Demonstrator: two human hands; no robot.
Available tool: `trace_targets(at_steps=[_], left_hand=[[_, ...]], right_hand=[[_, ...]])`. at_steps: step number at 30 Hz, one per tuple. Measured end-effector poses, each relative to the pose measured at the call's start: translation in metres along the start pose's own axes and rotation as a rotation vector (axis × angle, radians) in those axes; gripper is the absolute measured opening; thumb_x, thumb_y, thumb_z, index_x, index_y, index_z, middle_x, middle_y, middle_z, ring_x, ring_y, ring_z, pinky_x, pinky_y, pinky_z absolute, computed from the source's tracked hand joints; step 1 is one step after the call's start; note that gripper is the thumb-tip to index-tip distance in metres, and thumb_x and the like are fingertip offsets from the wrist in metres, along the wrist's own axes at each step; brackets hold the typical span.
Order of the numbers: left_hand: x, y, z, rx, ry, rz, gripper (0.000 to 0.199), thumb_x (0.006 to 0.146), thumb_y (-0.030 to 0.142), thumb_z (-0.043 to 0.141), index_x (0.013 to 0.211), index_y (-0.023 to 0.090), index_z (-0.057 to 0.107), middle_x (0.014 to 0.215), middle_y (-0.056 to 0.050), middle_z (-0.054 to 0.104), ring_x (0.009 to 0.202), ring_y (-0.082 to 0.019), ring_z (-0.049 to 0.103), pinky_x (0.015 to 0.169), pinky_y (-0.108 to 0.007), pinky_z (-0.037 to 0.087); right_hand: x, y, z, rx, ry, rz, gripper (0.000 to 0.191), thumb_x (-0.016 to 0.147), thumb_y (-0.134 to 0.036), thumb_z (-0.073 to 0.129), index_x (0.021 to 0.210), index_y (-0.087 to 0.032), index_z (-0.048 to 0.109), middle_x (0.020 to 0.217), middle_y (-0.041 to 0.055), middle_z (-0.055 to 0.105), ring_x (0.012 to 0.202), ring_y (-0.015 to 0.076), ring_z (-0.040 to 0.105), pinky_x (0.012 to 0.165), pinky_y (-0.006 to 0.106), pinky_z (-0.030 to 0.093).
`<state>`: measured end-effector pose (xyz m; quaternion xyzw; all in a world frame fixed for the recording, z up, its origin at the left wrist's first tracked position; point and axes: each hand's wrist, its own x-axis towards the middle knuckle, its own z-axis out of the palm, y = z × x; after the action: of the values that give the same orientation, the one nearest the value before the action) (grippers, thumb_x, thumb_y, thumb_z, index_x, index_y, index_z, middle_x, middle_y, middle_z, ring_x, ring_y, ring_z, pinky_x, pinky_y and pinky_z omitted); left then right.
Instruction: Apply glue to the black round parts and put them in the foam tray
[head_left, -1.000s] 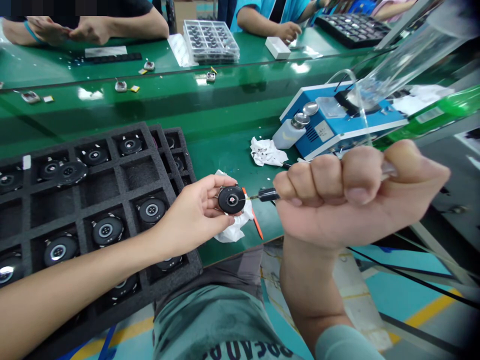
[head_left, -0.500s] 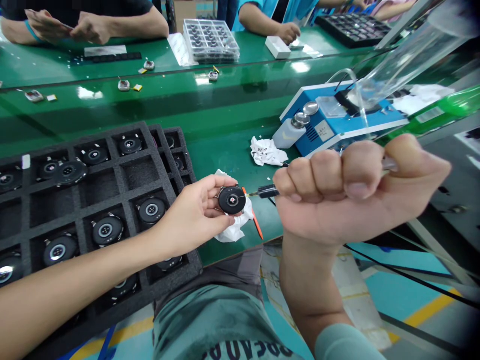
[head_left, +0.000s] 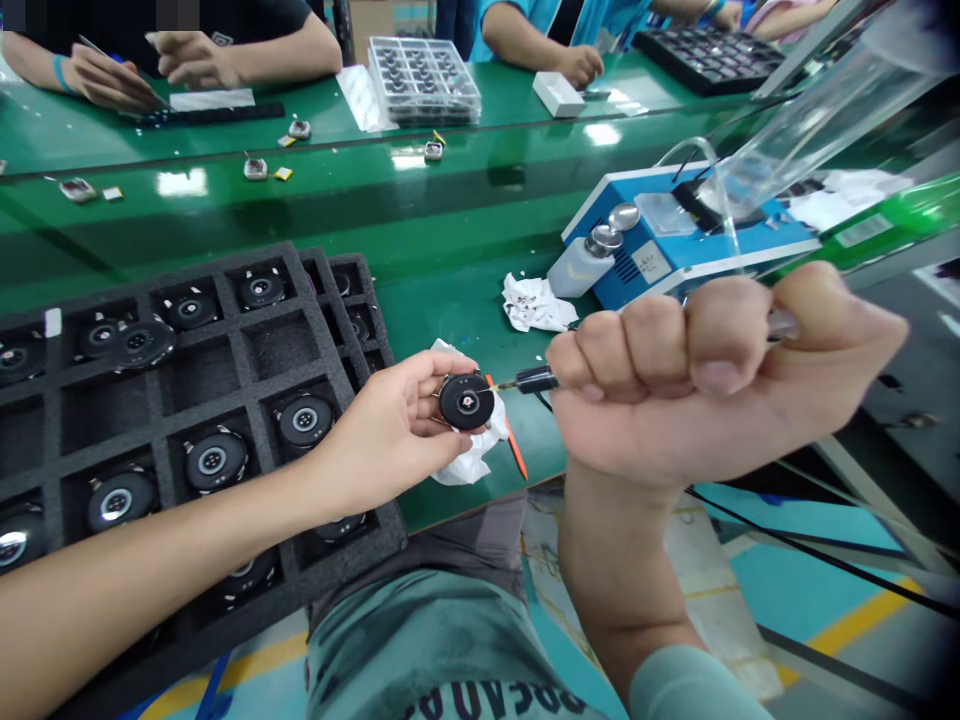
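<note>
Between the thumb and fingers of my left hand (head_left: 397, 425) is a round black disc (head_left: 466, 401) with a pale ring and a small reddish spot at its centre. My right hand (head_left: 697, 380) is closed in a fist around a dispensing syringe (head_left: 536, 379) with a black front end. Its thin needle points left and reaches over the disc's face near the centre; whether the tip touches cannot be seen. Crumpled white tissue (head_left: 474, 462) and an orange stick (head_left: 517, 450) lie just below and beside the disc.
Foam trays (head_left: 255, 400) with similar discs stand at the left. Behind my right hand are a blue machine (head_left: 675, 235), a white bottle (head_left: 579, 265) and stained tissue (head_left: 537, 303). Small parts (head_left: 255, 168) lie across the bench, near a clear compartment box (head_left: 424, 82) and other people's hands.
My hands, the disc and the syringe hold nearly the same place. The small parts across the bench have shifted slightly right, and the hands of the person at upper left have moved apart.
</note>
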<state>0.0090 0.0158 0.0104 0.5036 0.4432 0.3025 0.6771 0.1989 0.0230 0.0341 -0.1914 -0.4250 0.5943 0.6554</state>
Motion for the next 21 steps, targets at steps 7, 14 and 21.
trace_targets(at_steps=[7, 14, 21], left_hand=[[-0.0003, -0.0005, 0.0002, -0.013, -0.003, 0.003, 0.051, 0.067, 0.005, 0.080, 0.113, 0.015, 0.060, 0.101, -0.005, 0.073, 0.088, -0.016, 0.071, 0.079, -0.028, 0.056], [-0.0003, -0.0003, 0.0024, -0.019, -0.003, -0.003, 0.052, 0.068, 0.003, 0.080, 0.114, 0.015, 0.059, 0.101, -0.004, 0.072, 0.088, -0.015, 0.070, 0.079, -0.027, 0.056], [-0.0005, 0.0005, 0.0043, -0.016, -0.004, 0.002, 0.052, 0.068, 0.004, 0.079, 0.114, 0.015, 0.059, 0.101, -0.004, 0.072, 0.088, -0.016, 0.070, 0.080, -0.028, 0.055]], right_hand=[[-0.0001, 0.0025, 0.0033, 0.037, 0.016, -0.025, 0.061, 0.088, -0.035, 0.066, 0.050, -0.019, 0.022, 0.047, -0.0075, 0.009, 0.043, 0.0075, 0.010, 0.044, 0.027, 0.020], [0.0018, 0.0023, 0.0034, 0.045, 0.015, -0.008, 0.062, 0.091, -0.039, 0.063, 0.050, -0.019, 0.020, 0.048, -0.0077, 0.008, 0.042, 0.0078, 0.011, 0.043, 0.027, 0.020], [0.0056, 0.0005, 0.0098, 0.011, 0.019, -0.009, 0.064, 0.094, -0.030, 0.059, 0.048, -0.019, 0.016, 0.045, -0.0074, 0.007, 0.040, 0.0075, 0.009, 0.042, 0.027, 0.018]])
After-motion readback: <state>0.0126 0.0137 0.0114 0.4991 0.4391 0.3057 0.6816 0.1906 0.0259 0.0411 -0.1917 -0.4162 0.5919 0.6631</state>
